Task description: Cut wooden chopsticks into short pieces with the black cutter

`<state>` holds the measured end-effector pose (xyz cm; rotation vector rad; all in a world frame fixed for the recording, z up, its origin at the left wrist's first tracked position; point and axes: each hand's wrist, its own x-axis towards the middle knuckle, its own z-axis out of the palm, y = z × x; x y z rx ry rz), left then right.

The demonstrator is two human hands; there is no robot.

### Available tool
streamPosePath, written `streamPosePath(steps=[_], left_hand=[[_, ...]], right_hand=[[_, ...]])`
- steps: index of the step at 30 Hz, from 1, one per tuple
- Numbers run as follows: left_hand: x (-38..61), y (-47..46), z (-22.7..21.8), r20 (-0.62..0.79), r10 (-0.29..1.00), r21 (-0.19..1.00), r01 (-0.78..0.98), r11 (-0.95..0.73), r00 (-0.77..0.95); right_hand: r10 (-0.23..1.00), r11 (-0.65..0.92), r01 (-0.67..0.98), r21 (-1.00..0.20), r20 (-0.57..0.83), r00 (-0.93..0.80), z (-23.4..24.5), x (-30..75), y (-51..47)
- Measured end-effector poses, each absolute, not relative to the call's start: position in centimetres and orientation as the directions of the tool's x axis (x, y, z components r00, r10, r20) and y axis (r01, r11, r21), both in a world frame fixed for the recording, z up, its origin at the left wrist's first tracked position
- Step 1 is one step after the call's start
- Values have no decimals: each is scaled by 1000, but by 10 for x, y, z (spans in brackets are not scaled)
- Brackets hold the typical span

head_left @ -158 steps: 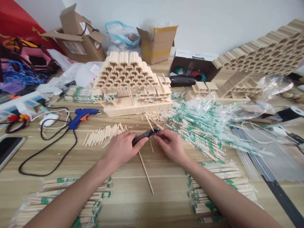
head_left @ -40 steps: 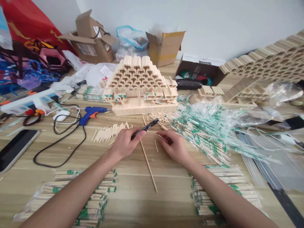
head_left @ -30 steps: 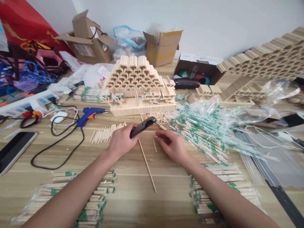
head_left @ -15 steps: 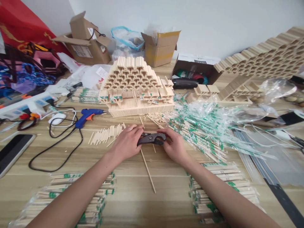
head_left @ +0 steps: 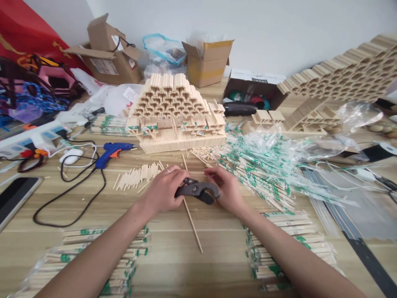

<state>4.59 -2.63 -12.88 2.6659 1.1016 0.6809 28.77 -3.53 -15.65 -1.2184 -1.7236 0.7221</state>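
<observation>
My left hand (head_left: 164,188) is closed around a dark hand cutter (head_left: 194,189), whose curved jaw points right. My right hand (head_left: 225,186) is closed in a pinch close beside that jaw. A thin pale wooden stick (head_left: 197,172) spans faintly between the fingertips of both hands, its right end in the right hand's pinch. Beneath the cutter, a long wooden stick (head_left: 192,225) lies slanted on the table, partly covered by the left hand. Short cut sticks (head_left: 136,177) lie in a row left of the left hand.
A stick-built structure (head_left: 176,111) stands ahead, with a blue glue gun (head_left: 113,153) to its left. Torn wrappers (head_left: 263,161) pile up on the right. Bundles of wrapped chopsticks (head_left: 124,265) lie under both forearms. A phone (head_left: 18,198) rests far left; a larger stick structure (head_left: 347,70) stands right.
The cutter has tilted, its jaw swinging down and slightly right, and it looks more open. Both hands stay nearly in place. The view has shifted slightly.
</observation>
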Motion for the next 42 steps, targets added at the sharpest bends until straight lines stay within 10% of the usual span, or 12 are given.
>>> streamPosePath(steps=[9, 26, 42], left_hand=[[47, -17, -132, 124, 808, 264, 766, -586, 576], [45, -25, -129, 307, 711, 320, 635, -703, 633], [50, -20, -130, 148, 728, 349, 653, -672, 670]], right_hand=[[933, 360, 465, -809, 319, -166, -154, 289, -35], [933, 358, 449, -819, 298, -200, -151, 287, -37], [935, 349, 458, -818, 268, -235, -150, 288, -37]])
